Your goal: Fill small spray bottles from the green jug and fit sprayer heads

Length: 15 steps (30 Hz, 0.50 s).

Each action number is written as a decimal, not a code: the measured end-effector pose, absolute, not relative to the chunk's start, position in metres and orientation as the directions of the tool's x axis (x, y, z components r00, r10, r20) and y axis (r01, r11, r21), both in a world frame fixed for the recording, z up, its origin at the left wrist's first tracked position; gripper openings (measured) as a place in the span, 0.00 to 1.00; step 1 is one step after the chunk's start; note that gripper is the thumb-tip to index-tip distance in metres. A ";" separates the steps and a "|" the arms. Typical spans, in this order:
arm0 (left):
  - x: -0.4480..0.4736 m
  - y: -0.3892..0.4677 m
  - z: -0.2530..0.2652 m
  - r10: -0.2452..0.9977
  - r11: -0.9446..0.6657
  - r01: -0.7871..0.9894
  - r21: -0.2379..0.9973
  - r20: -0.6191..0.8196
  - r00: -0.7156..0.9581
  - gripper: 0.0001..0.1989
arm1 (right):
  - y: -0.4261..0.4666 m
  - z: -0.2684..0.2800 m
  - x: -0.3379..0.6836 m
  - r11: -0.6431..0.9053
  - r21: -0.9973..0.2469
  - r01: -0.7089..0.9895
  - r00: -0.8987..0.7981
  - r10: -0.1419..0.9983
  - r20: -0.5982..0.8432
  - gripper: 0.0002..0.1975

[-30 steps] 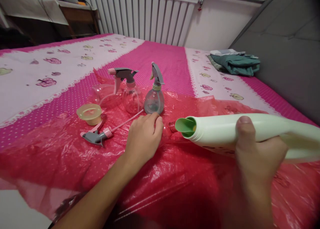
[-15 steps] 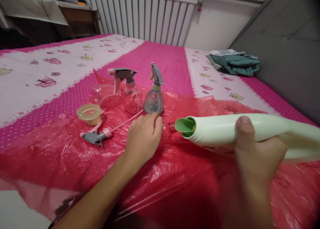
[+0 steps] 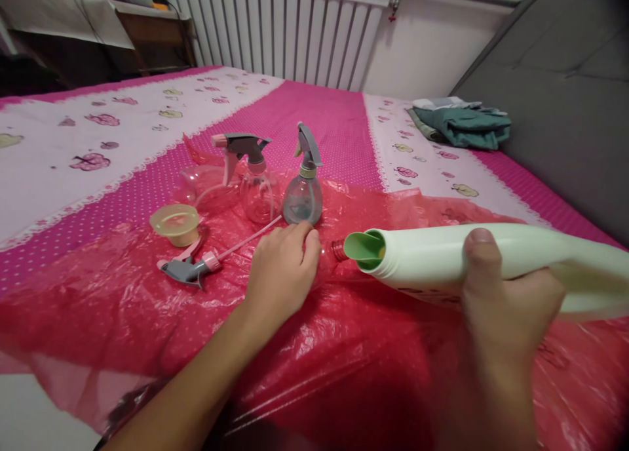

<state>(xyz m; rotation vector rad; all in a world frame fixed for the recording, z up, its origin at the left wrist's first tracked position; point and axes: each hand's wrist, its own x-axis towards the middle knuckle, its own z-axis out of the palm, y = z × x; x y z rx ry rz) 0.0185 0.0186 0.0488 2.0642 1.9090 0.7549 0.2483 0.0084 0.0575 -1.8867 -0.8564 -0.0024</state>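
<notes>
My left hand (image 3: 285, 264) is closed round a clear spray bottle (image 3: 327, 257) without its head; the bottle lies tilted with its neck to the right, mostly hidden by my fingers. In my right hand (image 3: 501, 287) is a big pale green detergent jug (image 3: 422, 254), held nearly level. Its green pouring spout (image 3: 363, 246) is right at the bottle's neck; no flow of liquid can be made out. A pink and grey spray head (image 3: 189, 269) with a long tube lies left of my left hand. Behind it sits a yellowish translucent cap (image 3: 175, 223).
Beyond my left hand stand a grey spray bottle (image 3: 303, 198) with some liquid and a pink-grey spray bottle (image 3: 256, 192). Another clear bottle (image 3: 204, 182) lies beside them. Red plastic sheeting (image 3: 304, 352) covers the bed. Folded clothes (image 3: 462, 124) lie near the grey headboard (image 3: 555, 97).
</notes>
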 end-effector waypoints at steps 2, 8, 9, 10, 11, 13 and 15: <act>0.019 0.019 0.049 0.978 -0.125 0.857 0.501 0.210 0.020 0.17 | 0.008 0.058 0.248 -0.232 -0.799 0.554 0.750 0.555 0.359 0.39; 0.019 0.019 0.049 0.977 -0.125 0.857 0.500 0.214 0.018 0.17 | 0.009 0.059 0.247 -0.227 -0.807 0.545 0.757 0.546 0.358 0.36; 0.019 0.019 0.049 0.977 -0.127 0.856 0.500 0.214 0.020 0.17 | 0.009 0.059 0.247 -0.224 -0.807 0.547 0.756 0.547 0.360 0.36; 0.019 0.019 0.049 0.976 -0.128 0.855 0.502 0.215 0.020 0.17 | 0.009 0.059 0.247 -0.221 -0.805 0.550 0.753 0.547 0.365 0.35; 0.019 0.019 0.049 0.977 -0.128 0.855 0.502 0.214 0.020 0.17 | 0.008 0.060 0.247 -0.216 -0.804 0.554 0.750 0.548 0.370 0.34; 0.019 0.019 0.049 0.978 -0.123 0.856 0.501 0.210 0.018 0.18 | 0.008 0.060 0.247 -0.200 -0.807 0.556 0.746 0.548 0.378 0.32; 0.019 0.019 0.049 0.978 -0.120 0.857 0.501 0.208 0.016 0.17 | 0.007 0.061 0.247 -0.198 -0.809 0.553 0.747 0.547 0.377 0.32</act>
